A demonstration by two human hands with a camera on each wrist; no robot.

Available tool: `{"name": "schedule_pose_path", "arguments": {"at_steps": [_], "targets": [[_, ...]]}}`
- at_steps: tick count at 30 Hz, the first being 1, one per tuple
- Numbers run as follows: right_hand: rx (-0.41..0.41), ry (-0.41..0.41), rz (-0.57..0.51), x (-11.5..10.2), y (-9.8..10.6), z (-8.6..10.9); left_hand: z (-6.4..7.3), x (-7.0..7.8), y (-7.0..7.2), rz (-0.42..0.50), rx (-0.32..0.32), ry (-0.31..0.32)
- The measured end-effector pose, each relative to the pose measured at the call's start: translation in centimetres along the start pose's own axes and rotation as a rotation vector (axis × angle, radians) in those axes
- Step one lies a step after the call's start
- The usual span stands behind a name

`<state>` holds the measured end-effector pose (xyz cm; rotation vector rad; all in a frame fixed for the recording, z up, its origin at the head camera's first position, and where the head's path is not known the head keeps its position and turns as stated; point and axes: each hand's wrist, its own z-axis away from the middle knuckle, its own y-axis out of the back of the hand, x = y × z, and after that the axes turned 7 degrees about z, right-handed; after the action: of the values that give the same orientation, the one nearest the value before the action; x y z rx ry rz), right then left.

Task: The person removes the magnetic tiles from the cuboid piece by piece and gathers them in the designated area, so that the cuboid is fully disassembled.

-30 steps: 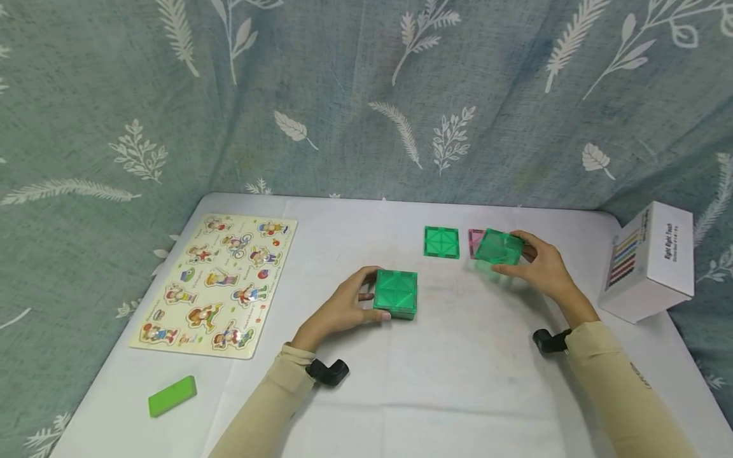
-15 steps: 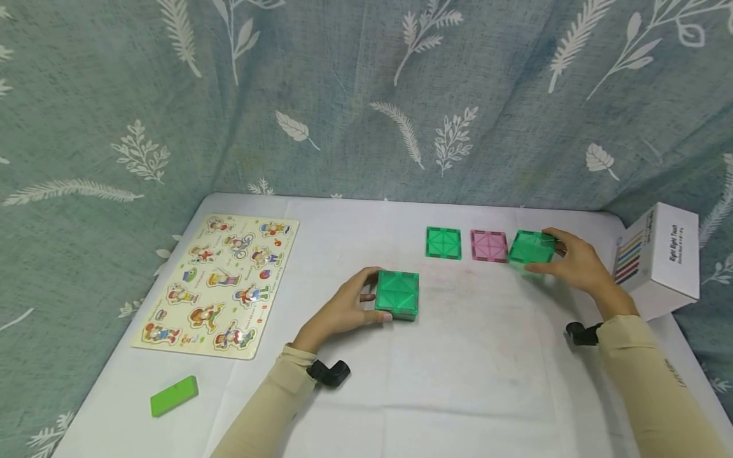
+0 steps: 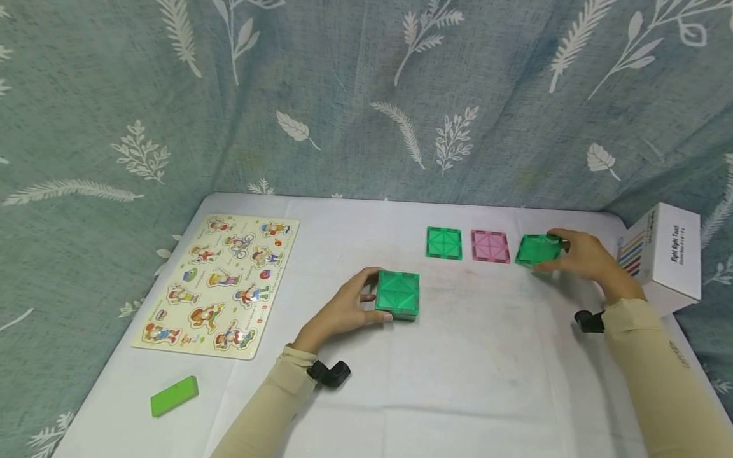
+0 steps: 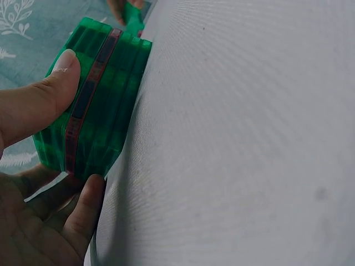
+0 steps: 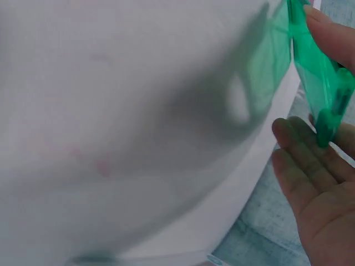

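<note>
My left hand (image 3: 342,306) grips a stack of square green magnetic tiles (image 3: 397,294) near the table's middle, thumb on the near side. One reddish layer (image 4: 83,100) shows among the green ones in the left wrist view. To the right, my right hand (image 3: 590,262) pinches a single translucent green magnetic tile (image 3: 536,249) by its edges. That tile tilts close over the cloth in the right wrist view, its green shadow beside it. Left of it, a pink tile (image 3: 490,246) and another green tile (image 3: 443,243) lie flat in a row, a small gap between them.
A cream picture puzzle board (image 3: 217,286) lies at the left, with a light green block (image 3: 174,395) nearer the front. A white box (image 3: 658,257) stands at the right edge, close to my right hand. Behind the white table (image 3: 446,381) hangs a leaf-patterned curtain (image 3: 343,95).
My right hand has carried the green tile rightward past the pink tile, uncovering it, then lowered it slightly. My left hand stays on the stack.
</note>
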<state>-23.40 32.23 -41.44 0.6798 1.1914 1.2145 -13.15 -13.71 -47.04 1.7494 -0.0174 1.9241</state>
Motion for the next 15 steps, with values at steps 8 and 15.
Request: {"name": "schedule_pose_path", "arguments": {"at_steps": [8,15], "targets": [[-0.085,0.008,0.074,0.3,1.3,-1.2,-0.1,0.0,0.1,-0.003,0.002,-0.008],[-0.143,-0.005,0.108,0.5,1.3,-2.1,0.0,0.1,0.0,-0.003,-0.003,0.003]]}}
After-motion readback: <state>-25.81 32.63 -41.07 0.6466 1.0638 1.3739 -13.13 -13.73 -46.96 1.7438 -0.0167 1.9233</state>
